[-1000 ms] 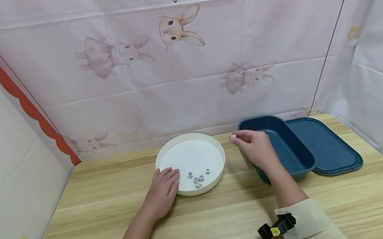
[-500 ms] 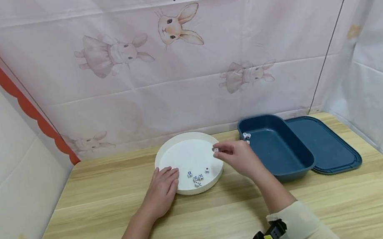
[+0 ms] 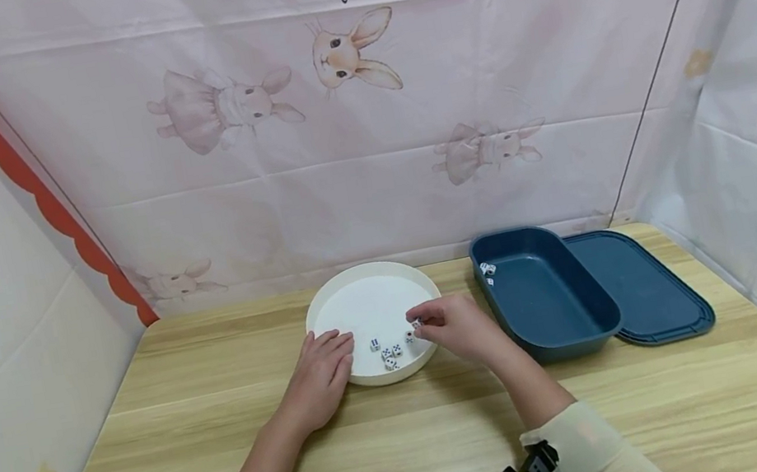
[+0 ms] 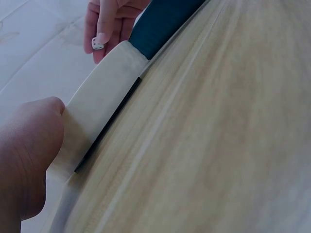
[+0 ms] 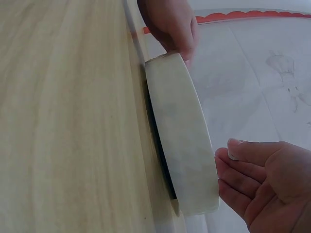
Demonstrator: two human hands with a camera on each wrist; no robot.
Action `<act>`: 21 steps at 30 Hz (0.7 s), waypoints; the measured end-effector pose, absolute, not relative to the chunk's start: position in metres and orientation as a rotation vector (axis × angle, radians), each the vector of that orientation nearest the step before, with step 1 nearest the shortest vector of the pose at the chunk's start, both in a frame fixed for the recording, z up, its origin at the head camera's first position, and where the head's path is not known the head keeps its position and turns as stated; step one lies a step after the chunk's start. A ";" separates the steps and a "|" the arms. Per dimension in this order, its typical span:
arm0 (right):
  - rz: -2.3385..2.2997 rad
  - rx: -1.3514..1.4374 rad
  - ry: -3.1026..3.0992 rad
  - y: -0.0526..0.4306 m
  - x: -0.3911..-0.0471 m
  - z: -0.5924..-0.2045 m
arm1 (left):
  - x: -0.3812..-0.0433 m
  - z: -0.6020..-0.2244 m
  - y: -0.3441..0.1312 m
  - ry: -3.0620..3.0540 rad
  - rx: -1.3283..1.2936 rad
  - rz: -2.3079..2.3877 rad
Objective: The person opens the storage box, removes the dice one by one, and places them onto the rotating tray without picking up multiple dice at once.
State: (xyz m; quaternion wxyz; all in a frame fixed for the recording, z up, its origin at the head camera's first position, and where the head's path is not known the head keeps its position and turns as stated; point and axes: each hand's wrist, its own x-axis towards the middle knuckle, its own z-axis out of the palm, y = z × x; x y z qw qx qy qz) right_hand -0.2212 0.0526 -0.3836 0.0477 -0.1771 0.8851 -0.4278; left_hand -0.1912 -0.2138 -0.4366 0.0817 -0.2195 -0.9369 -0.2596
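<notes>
A round white tray (image 3: pixel 359 302) stands on the table, with several white dice (image 3: pixel 388 354) near its front. My left hand (image 3: pixel 320 378) rests over the tray's left rim, fingers extended inward. Over the tray's right side, my right hand (image 3: pixel 460 329) pinches a die (image 3: pixel 416 322) between thumb and fingers. That same die (image 4: pixel 97 44) shows in the left wrist view above the rim; in the right wrist view the fingers mostly hide it. To the right, a dark blue box (image 3: pixel 553 290) has a few dice (image 3: pixel 489 270) in its far left corner.
A dark blue lid (image 3: pixel 667 296) lies flat to the right of the box, partly behind it. Printed cloth walls (image 3: pixel 374 211) close off the back and both sides of the wooden table (image 3: pixel 399 450).
My right hand has moved left from the blue box to over the tray, carrying the die, and has lowered toward the other dice. The left hand stays on the rim.
</notes>
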 end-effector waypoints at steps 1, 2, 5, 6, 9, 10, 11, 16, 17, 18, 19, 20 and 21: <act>-1.296 -0.542 2.703 0.052 -0.221 -0.384 | -0.191 -0.437 -0.214 -2.798 -0.656 -0.776; -1.288 -0.542 2.705 0.052 -0.222 -0.384 | -0.191 -0.437 -0.214 -2.797 -0.655 -0.774; -1.270 -0.547 2.704 0.052 -0.222 -0.385 | -0.191 -0.436 -0.213 -2.796 -0.654 -0.777; -1.265 -0.547 2.705 0.052 -0.222 -0.385 | -0.191 -0.436 -0.213 -2.795 -0.654 -0.774; -1.269 -0.539 2.698 0.051 -0.222 -0.385 | -0.190 -0.435 -0.213 -2.795 -0.656 -0.775; -1.267 -0.536 2.699 0.051 -0.222 -0.386 | -0.190 -0.435 -0.213 -2.791 -0.656 -0.776; -1.267 -0.535 2.701 0.051 -0.222 -0.386 | -0.190 -0.435 -0.213 -2.791 -0.657 -0.776; -1.265 -0.537 2.694 0.051 -0.222 -0.385 | -0.190 -0.434 -0.213 -2.792 -0.657 -0.780; -1.263 -0.536 2.693 0.051 -0.222 -0.385 | -0.190 -0.434 -0.213 -2.796 -0.656 -0.780; -1.263 -0.534 2.693 0.051 -0.222 -0.385 | -0.190 -0.434 -0.213 -2.798 -0.656 -0.777; -1.261 -0.531 2.694 0.051 -0.222 -0.385 | -0.190 -0.434 -0.213 -2.801 -0.653 -0.778; -1.262 -0.527 2.692 0.051 -0.222 -0.384 | -0.190 -0.434 -0.213 -2.802 -0.651 -0.776; -1.263 -0.519 2.689 0.051 -0.222 -0.384 | -0.190 -0.434 -0.213 -2.803 -0.649 -0.777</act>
